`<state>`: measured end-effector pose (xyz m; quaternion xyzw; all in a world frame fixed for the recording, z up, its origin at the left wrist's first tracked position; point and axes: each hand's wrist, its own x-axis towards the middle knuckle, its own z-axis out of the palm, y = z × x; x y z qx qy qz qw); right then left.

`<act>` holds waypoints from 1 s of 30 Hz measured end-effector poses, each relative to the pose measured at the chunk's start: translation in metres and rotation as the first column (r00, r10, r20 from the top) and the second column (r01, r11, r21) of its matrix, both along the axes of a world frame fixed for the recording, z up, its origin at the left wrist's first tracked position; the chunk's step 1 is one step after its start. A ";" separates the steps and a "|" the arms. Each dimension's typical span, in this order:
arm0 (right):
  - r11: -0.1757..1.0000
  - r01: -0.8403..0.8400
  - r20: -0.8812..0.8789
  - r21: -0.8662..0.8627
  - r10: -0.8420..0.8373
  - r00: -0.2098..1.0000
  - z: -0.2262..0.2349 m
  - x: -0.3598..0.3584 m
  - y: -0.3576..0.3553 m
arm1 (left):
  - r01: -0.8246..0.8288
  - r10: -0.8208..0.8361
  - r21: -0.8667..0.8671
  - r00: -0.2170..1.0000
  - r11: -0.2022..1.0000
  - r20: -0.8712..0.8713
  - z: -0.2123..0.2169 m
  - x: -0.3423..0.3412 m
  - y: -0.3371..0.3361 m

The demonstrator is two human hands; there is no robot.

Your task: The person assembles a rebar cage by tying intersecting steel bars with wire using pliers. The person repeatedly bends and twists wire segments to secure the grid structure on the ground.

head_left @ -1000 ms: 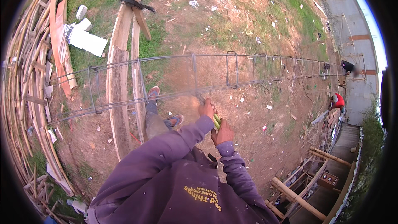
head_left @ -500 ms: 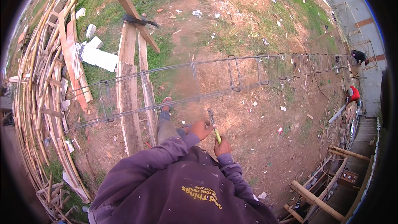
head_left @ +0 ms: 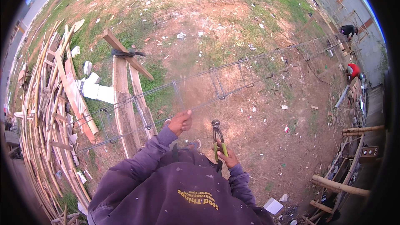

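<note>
A long steel rebar cage point(head_left: 215, 82) of thin parallel bars with rectangular stirrups runs across in front of me. My left hand point(head_left: 181, 122) is closed beside its lower bar, fingers curled and thumb on top. Whatever lies inside those fingers is too small or hidden to make out. In my right hand point(head_left: 227, 158) are pincers point(head_left: 216, 131) with yellow-green handles, jaws pointing away from me and handles spread apart. They are held over the dirt, clear of the cage.
A wooden trestle point(head_left: 121, 112) with a crosspiece point(head_left: 127, 54) supports the cage at left. Beyond it lie bamboo poles and planks point(head_left: 50, 100) and white blocks point(head_left: 96, 89). Two people, one in red point(head_left: 353, 72) and one in dark clothing point(head_left: 348, 30), bend near the wall. Bamboo poles point(head_left: 339, 184) jut at lower right.
My left hand has moved from near the tool up and left to the cage's lower bar. The pincers' handles, close together before, are now spread. The view has shifted.
</note>
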<state>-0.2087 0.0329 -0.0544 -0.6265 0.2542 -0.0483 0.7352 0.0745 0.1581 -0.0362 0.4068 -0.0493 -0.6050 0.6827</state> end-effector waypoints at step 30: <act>0.834 0.159 -0.485 -0.528 -0.450 0.750 -0.170 0.105 -0.104 | -0.619 0.521 0.033 0.687 0.784 0.507 0.044 -0.003 0.058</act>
